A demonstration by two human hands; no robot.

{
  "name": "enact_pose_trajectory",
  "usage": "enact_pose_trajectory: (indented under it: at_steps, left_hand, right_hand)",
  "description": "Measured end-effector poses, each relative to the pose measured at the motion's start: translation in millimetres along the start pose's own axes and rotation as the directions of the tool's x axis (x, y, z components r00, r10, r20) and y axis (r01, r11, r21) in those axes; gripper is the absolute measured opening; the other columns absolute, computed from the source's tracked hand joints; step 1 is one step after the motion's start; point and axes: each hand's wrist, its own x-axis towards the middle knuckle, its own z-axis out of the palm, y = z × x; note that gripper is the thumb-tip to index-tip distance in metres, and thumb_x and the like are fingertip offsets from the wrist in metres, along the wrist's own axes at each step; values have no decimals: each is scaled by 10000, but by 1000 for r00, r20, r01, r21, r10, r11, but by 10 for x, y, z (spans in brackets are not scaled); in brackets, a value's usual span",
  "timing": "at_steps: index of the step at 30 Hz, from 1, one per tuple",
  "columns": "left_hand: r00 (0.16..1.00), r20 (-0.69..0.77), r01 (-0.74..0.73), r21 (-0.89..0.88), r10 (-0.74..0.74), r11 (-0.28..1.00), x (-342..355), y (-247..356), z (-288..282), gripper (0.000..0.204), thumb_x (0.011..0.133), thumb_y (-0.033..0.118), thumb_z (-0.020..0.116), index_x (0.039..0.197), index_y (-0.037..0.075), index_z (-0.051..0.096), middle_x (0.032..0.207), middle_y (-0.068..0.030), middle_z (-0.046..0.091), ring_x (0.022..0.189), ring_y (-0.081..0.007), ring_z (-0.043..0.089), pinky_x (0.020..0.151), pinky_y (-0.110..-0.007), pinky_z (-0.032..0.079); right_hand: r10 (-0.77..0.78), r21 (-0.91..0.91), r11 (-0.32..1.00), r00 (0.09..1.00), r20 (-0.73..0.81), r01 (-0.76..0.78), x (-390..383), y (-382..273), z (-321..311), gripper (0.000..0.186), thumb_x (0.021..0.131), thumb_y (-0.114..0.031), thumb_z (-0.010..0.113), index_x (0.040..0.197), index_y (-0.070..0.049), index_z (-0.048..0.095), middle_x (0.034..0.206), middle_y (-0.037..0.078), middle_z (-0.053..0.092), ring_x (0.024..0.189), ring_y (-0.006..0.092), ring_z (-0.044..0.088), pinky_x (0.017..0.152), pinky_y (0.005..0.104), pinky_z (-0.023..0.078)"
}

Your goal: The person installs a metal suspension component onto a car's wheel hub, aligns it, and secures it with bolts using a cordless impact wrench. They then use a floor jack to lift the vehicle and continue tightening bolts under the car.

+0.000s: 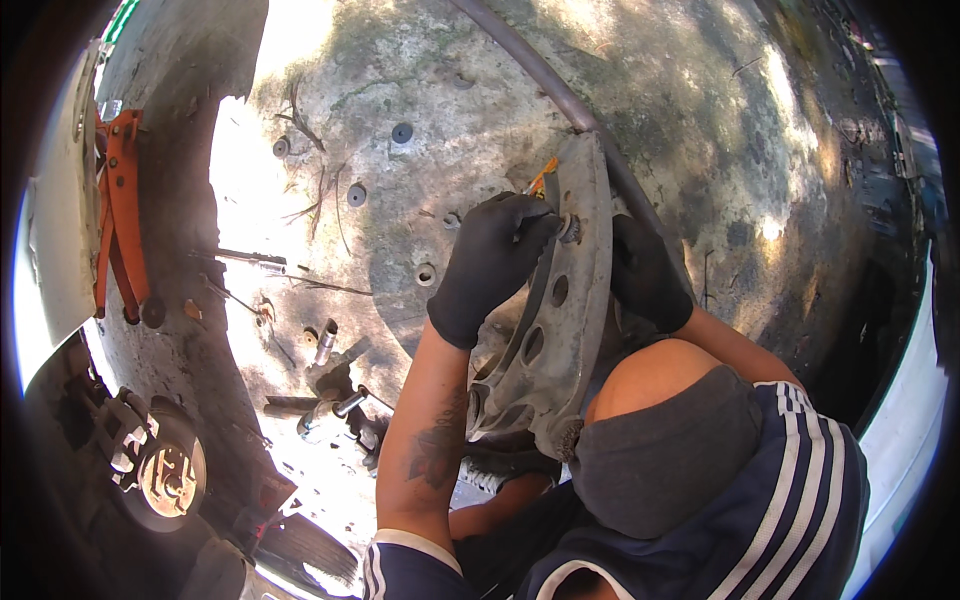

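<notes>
"What sort of place is it?"

"Outdoors, on mottled concrete ground (720, 130), with hard sunlight in patches and deep shade toward the right. The pale side of a vehicle (60, 230) rises at the left edge."

"Anything else around?"

"An orange folding stand (124, 200) near that vehicle, a round wheel hub (170, 475) at lower left, and a long dark pipe (530, 65) running in from the top. Sockets and small rings are scattered on the concrete."

"And the piece being handled?"

"A grey metal arm (592, 290) with round holes, in front of the person, its near end just beside the bent knee (650, 375). Its long axis runs away from the person, and its long edge bows to the right. The narrow far end points toward the pipe."

"How do the fingers meet it?"

"The arm stands between the two dark-gloved hands. The left hand (500, 255) has its fingers curled in, pinching a small round fitting (570, 228) on the arm's left side. The right hand (645, 270) is at the opposite side; its fingertips are hidden, so I can't tell whether they grip."
</notes>
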Motion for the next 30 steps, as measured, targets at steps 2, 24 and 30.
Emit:
enact_pose_trajectory:
  at_steps: [2,24,30]
  left_hand:
    - [999,14,-30,65,29,997,29,9,-15,148,871,105,700,983,11,718,854,-125,712,726,-195,672,688,-311,516]
    - [983,112,172,-269,-147,948,14,-46,-3,201,902,119,712,1043,-24,709,879,-58,733,798,-73,654,729,-239,529]
    - [987,74,160,-394,-142,905,-6,-134,54,201,904,113,713,1049,-26,704,896,-64,735,805,-79,663,732,-240,533]
  right_hand:
    - [-40,-12,999,999,-10,40,3,48,18,224,920,-96,583,1102,26,630,880,144,664,731,164,603,682,314,479]
    - [2,-30,1000,1000,10,-1,7,4,-12,220,917,-95,592,1097,25,632,929,169,700,801,184,659,723,320,506]
    - [-33,-9,999,999,-18,33,13,29,5,220,919,-105,589,1093,23,631,853,136,675,714,153,599,672,310,480]
